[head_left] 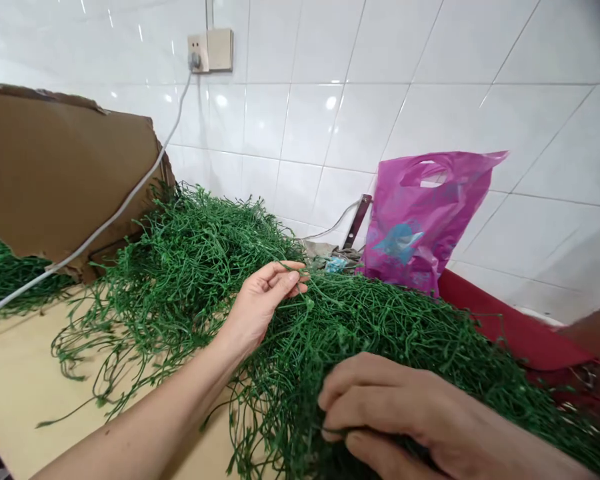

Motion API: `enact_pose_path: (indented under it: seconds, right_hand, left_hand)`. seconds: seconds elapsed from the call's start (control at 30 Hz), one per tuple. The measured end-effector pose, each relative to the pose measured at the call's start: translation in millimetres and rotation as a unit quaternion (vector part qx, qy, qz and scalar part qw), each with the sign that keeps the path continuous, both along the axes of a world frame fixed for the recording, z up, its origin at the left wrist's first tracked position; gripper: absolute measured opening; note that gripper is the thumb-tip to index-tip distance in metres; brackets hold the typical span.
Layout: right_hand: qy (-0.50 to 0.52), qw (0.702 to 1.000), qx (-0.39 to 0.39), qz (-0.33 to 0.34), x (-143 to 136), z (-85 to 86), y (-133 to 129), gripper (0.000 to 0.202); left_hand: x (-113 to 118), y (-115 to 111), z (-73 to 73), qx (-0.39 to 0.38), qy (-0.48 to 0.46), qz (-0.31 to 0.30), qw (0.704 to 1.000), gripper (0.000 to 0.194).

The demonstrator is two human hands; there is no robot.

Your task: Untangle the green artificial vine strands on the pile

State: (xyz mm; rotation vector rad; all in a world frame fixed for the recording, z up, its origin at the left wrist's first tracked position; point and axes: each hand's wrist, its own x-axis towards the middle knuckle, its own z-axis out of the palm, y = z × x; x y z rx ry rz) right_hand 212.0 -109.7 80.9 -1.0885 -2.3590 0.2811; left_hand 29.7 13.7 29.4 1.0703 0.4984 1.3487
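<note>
Left hand (263, 297): we hold it out over the place where the two heaps meet, with thumb and forefinger pinched together on a thin green stem (285, 267).
Right hand (390, 407): ours too, low and nearer to us, blurred, fingers curled toward the thumb over the green strands; we cannot tell whether they are clamped on any.
Left heap (205, 247): we see a loose tangle of green plastic stems with small knobby tips, piled in front of the wall, some trailing onto the bare table (15, 373).
Right heap (380, 313): more of the same stems, spreading from under our left hand past our right hand to the lower right.
Cardboard (60, 160): a brown piece with ragged edges stands at our left, beside the left heap; further stems (10, 273) show below its edge.
Cord (110, 223): grey, it crosses in front of the cardboard and runs up to a plug in the socket (198, 53).
Wall (290, 120): white shiny tiles face us.
Purple bag (430, 213): it stands upright against the tiles behind the right heap, its cut-out handle at the top; we see a blue print on its front.
Red cloth (505, 327): it lies to the right of the bag, behind the stems.
</note>
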Motion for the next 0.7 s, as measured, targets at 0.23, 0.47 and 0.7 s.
enact_pose_path:
  seconds: [0.23, 0.47, 0.7]
  right_hand:
    - [-0.003, 0.998, -0.054, -0.030, -4.8, 9.8, 10.8, 0.013]
    - [0.074, 0.965, 0.170, -0.184, 2.8, 11.7, 8.5, 0.015]
    - [-0.056, 0.922, 0.340, -0.176, -9.0, -9.2, 26.2, 0.012]
  left_hand:
    - [-0.8, -3.9, 5.3, 0.083, 0.068, 0.041, 0.993, 0.017]
    - [0.8, -22.5, 11.2, 0.159, 0.151, 0.059, 0.974, 0.011]
    - [9.0, -35.2, 8.0, 0.203, 0.196, 0.021, 0.959, 0.012]
